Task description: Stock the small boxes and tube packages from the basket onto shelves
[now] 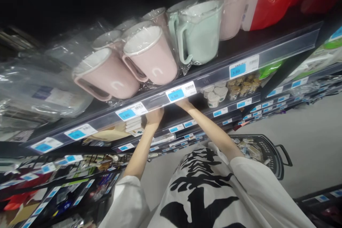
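Note:
Both my arms reach in under the edge of a dark shelf (288,48). Just below the price strip shows the back of my left hand (155,117), beside a small stack of white packs (133,126). To its right, my right hand (184,104) goes under the same edge, left of some white speckled cups (216,95). The shelf edge hides the fingers of both hands, and anything in them. On the shelf above stand pink mugs (151,55) and mint green mugs (201,32) in clear plastic wrap.
Price labels (181,92) line the shelf edges. Gold-lidded jars (243,87) stand on the lower shelf at right. A dark shopping basket (272,153) with goods in it is at my right. Clear-wrapped goods (45,85) fill the left end, and more stocked shelves lie at lower left.

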`<state>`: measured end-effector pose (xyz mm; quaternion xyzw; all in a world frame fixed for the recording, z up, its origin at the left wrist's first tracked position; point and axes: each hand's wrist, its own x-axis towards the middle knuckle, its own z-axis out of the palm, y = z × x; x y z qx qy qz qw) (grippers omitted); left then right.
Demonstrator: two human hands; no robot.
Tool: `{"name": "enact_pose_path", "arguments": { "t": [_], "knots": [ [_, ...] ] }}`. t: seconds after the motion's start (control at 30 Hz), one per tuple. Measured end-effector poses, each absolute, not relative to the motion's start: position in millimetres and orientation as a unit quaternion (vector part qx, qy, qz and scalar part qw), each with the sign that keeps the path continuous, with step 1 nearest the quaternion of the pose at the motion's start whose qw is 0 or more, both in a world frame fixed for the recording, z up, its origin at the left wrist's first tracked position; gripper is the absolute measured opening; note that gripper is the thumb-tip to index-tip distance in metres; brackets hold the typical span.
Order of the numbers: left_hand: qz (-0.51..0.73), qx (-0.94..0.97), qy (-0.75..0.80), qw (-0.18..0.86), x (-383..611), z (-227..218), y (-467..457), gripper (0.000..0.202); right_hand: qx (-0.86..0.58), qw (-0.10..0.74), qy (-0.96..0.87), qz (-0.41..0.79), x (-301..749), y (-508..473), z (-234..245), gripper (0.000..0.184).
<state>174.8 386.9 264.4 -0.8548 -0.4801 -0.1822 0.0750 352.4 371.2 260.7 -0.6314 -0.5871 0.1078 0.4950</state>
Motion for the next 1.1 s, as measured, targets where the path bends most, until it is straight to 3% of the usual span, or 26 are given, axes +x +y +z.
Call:
{"name": "enact_pose_path", "arguments": {
  "t": [0.1,0.23,0.37,0.57,0.73,0.97,1.1],
  "knots": [
    [-0.189,-0.874,-0.442,0.067,186,265,357,0.04,-0.625,0.519,-0.564,0.145,335,345,259,0.022],
    [-0.301,-0.907,-0.294,0.015,188,242,302,0.051,-0.563,0.581,-0.562,0.169,306,284,250,0.026],
    [-0.415,-0.876,-0.245,-0.028,167,208,252,0.043,-0.537,0.594,-0.57,0.184,277,230,234,0.029],
    [-0.421,-0.841,-0.34,-0.02,100,178,205,0.023,-0.501,0.537,-0.64,0.225,213,200,205,0.034],
    [-0.381,-0.855,-0.351,-0.032,44,161,171,0.014,-0.501,0.485,-0.661,0.277,162,170,177,0.027],
    [-0.284,-0.881,-0.321,-0.198,3,97,121,0.01,-0.632,0.343,-0.596,0.358,132,91,125,0.04],
    [-0.231,-0.871,-0.34,-0.27,5,60,105,0.018,-0.669,0.234,-0.605,0.363,130,65,106,0.032]
  ]
}}
